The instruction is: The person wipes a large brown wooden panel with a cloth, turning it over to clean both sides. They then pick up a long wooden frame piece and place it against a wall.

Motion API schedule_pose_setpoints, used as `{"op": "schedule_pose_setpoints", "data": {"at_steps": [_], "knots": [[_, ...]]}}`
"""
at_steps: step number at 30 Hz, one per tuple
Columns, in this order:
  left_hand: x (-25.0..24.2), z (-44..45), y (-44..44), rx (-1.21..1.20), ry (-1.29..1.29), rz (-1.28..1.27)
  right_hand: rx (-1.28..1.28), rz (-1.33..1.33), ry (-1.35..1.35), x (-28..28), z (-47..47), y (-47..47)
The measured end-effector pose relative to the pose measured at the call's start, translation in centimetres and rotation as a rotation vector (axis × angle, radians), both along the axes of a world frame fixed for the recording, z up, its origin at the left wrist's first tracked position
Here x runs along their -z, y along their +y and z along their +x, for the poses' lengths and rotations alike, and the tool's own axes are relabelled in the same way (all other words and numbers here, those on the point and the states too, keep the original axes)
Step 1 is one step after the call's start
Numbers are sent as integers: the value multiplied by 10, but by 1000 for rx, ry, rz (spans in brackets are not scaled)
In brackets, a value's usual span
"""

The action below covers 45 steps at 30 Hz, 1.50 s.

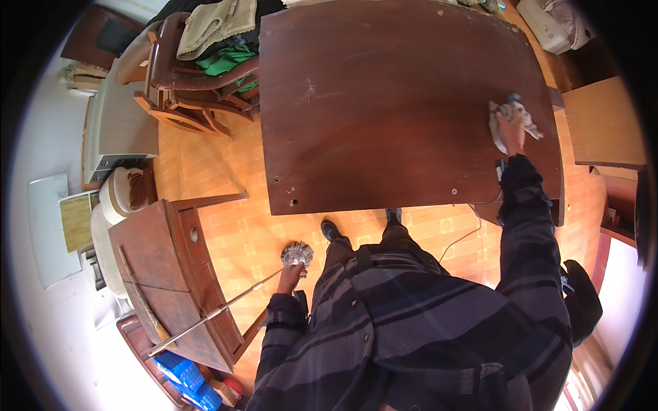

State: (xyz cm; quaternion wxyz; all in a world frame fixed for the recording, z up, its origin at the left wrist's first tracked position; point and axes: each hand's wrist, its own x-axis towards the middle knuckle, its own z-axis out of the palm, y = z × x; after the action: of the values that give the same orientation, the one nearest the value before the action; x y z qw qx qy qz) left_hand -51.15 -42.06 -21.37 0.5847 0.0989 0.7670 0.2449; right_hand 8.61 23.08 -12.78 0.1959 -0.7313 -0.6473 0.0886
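Note:
Under my right hand (510, 134) is a crumpled, pale patterned cloth (525, 117). The hand is pressed on it, near the right side of a dark reddish-brown wooden tabletop (380, 113). Scratches and small holes mark that surface. Low beside my left leg, my left hand (291, 278) grips a mop just behind its grey string mop head (303, 251). The mop's thin metal pole (216, 312) slants down-left, passing across a small brown wooden cabinet (164, 257). Whether the pole touches the cabinet top is hard to tell.
Stacked wooden chairs (193, 110) bear a folded beige cloth (218, 25) and a green cloth (226, 60). A light wooden cabinet (606, 123) stands right of the table. Behind the small cabinet lie blue packages (180, 372). A cable (465, 236) hangs to the tiled floor (231, 246).

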Motion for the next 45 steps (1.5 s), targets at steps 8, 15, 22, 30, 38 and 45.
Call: {"op": "schedule_pose_setpoints", "data": {"at_steps": [8, 15, 22, 30, 38, 45], "knots": [[8, -103, -4, 10, 57, 129, -436, 145, 22, -8, -246, -70], [15, -153, -85, -90, -8, 13, -702, 105, 65, -17, -417, -155], [14, -158, -152, -160, -60, -203, -930, 186, 236, -30, -550, -269], [3, -148, -114, 23, -76, -183, -1010, 117, 361, -45, -515, -299], [-26, -113, -6, 81, 10, -189, -679, 93, 261, -57, -329, -285], [-26, -66, 54, 238, 27, -141, -294, 217, 99, -46, -115, -248]]}}
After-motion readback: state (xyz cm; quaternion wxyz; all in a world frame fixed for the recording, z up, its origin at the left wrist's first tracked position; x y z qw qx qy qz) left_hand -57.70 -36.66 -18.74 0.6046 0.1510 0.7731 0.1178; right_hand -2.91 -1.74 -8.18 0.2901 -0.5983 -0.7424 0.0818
